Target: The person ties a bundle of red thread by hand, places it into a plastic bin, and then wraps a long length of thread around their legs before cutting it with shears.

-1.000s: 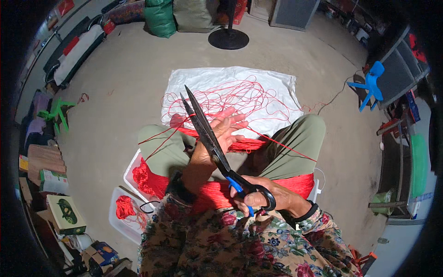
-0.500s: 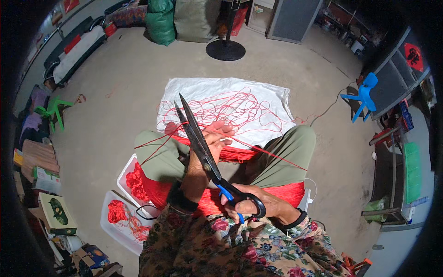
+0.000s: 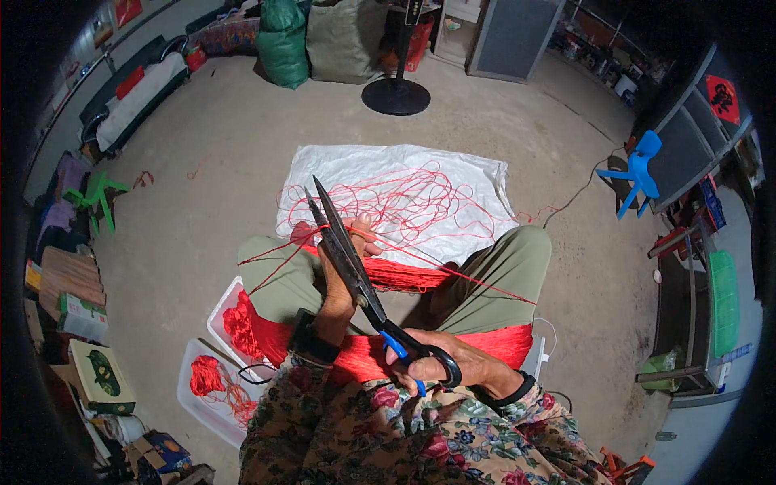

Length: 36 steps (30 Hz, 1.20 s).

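Note:
My right hand [image 3: 458,360] is closed around the handles of large dark scissors [image 3: 363,296], whose grips are black and blue. Their long blades point up and away, slightly apart. Behind the blades is my left hand [image 3: 335,283], partly hidden by them, its fingers curled at the red strings [image 3: 420,256] that run across between my knees. A red cord bundle [image 3: 408,276] hangs between my legs, just beyond the left hand. Across my lap lies a thick red skein [image 3: 501,343], below both hands.
Loose red string tangles over a white sheet [image 3: 323,162] ahead. White plastic bins [image 3: 198,388] with red cord stand at my left. Farther out are a black fan base [image 3: 396,97], a blue chair [image 3: 638,174], a green stool [image 3: 97,198] and stuffed sacks [image 3: 283,44].
My left hand has drawn in slightly to the left, and its outstretched fingers are now curled behind the blades. The scissors and right hand have barely moved.

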Available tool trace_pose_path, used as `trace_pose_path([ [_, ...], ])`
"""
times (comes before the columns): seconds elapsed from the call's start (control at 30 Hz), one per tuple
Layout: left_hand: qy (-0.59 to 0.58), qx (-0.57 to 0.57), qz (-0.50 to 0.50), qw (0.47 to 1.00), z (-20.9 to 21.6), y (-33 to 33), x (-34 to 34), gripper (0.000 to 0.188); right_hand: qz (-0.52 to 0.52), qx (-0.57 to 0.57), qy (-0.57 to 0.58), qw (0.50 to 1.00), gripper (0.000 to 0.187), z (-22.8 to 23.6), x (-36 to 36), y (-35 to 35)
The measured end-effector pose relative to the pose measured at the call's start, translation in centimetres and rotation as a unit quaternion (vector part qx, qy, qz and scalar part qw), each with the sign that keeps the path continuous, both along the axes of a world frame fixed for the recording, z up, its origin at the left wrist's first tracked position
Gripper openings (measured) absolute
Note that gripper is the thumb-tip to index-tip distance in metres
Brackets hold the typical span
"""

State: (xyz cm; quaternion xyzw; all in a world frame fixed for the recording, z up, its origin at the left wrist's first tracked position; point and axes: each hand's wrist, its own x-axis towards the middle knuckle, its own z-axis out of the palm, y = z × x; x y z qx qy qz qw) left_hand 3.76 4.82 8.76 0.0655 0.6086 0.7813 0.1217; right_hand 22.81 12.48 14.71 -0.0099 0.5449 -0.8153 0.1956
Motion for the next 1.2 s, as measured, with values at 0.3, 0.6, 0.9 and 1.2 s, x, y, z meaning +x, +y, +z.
trace_pose_path([
  [0.3, 0.010, 0.028, -0.112, 0.993, -1.3, 1.6, -0.7, 0.045, 0.004, 0.066, -0.007, 0.998, 0.040, 1.4, -0.6, -0.3],
  [0.6, -0.041, 0.085, -0.201, 0.975, 0.8, 1.1, 0.2, 0.048, -0.002, 0.105, -0.005, 0.994, 0.041, 1.6, -1.1, -1.0],
  [0.9, -0.036, 0.172, -0.235, 0.956, 0.7, 0.5, -0.5, 0.031, 0.003, 0.119, -0.006, 0.993, 0.043, 1.6, -1.0, -0.6],
  [1.2, -0.128, 0.237, -0.348, 0.898, 2.2, -2.5, -2.2, 0.040, -0.033, 0.068, 0.022, 0.997, 0.038, 1.3, -0.7, 0.3],
])
